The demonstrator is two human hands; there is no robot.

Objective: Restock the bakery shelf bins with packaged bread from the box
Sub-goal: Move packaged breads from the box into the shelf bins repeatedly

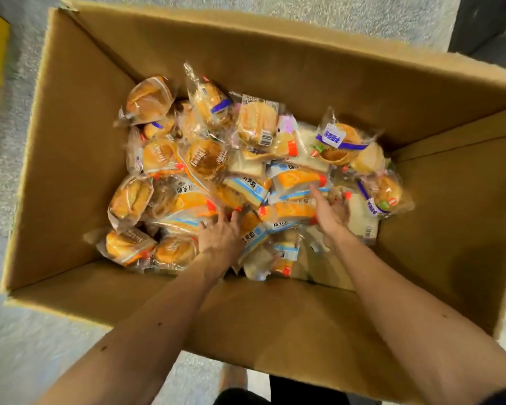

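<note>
Head camera: we see packaged bread (pixel 208 159) heaped in the cardboard box (pixel 79 141), packs pointing every way; the orange pack (pixel 300 182) mid-box lies with its long axis left-right. Our left hand (pixel 219 233) rests on the heap, grip spread; our right hand (pixel 330 213) touches the orange pack, its grip we cannot tell.

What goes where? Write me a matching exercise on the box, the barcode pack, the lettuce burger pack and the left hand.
1 box
2 barcode pack
3 lettuce burger pack
4 left hand

A right side of the pile
B brown, holds everything
C near middle, on orange packs
D far middle, label up

Pairs: 1-B, 2-D, 3-A, 4-C
</note>
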